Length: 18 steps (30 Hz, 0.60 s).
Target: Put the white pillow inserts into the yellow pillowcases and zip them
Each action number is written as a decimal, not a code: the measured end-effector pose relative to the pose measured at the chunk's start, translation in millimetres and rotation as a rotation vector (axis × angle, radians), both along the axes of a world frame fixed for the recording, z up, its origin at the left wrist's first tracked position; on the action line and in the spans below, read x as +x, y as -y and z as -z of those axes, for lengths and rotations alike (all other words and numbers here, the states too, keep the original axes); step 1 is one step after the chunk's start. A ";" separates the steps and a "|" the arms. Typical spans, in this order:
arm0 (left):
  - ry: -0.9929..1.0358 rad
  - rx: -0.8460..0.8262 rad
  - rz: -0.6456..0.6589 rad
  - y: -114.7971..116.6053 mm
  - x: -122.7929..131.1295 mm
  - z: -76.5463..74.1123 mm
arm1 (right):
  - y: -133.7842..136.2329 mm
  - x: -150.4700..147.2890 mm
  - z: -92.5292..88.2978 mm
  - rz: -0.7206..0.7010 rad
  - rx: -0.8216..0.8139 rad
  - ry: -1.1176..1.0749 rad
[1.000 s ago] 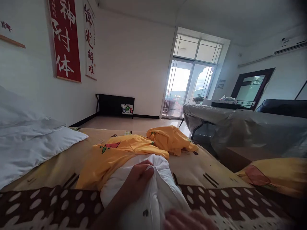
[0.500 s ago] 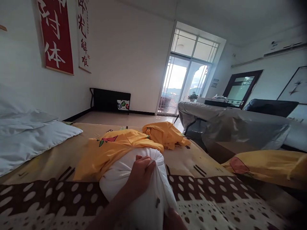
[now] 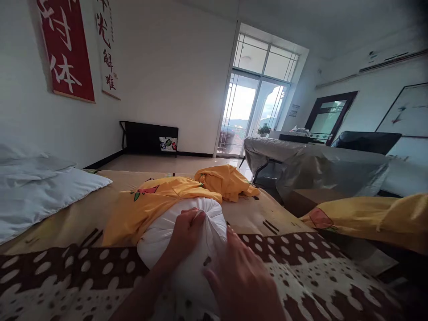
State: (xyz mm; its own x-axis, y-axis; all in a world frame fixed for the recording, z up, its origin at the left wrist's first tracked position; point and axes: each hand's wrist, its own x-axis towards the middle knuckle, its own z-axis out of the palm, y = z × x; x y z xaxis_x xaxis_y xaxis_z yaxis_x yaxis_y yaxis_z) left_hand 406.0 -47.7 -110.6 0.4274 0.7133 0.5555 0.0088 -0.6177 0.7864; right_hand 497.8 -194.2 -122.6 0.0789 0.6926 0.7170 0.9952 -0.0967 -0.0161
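While L hand (image 3: 187, 226) grips bunched wht cloth (image 3: 195, 267), R hand (image 3: 245, 272) is unclenched w/ thumb apart.

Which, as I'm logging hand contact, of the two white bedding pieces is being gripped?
The white bundle at centre: the left hand clutches its gathered top. The other white piece lies untouched at the picture's left edge.

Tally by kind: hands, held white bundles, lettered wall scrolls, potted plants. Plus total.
Hands: 2 (left hand, right hand)
Held white bundle: 1
Lettered wall scrolls: 2 (red scroll, white scroll)
Potted plant: 1
Total: 6
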 end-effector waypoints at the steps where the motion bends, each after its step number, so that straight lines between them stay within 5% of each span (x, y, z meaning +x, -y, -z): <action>1: 0.015 -0.035 0.008 -0.2 -0.2 1.2 | -12.7 -7.0 -7.5 0.064 -0.074 -0.039; 5: 0.066 -0.166 0.045 -6.0 1.8 6.6 | -45.8 -20.8 -27.9 0.135 -0.360 -0.202; 8: 0.067 -0.169 0.088 -9.2 6.0 10.2 | -53.1 -15.1 -29.4 0.082 -0.427 -0.182; 13: -0.028 -0.051 0.135 -3.8 3.7 6.7 | -53.2 3.7 -13.4 0.016 -0.396 -0.152; 18: -0.149 0.164 0.216 -10.4 -32.2 -12.7 | -35.9 29.5 -2.0 -0.038 -0.250 -0.199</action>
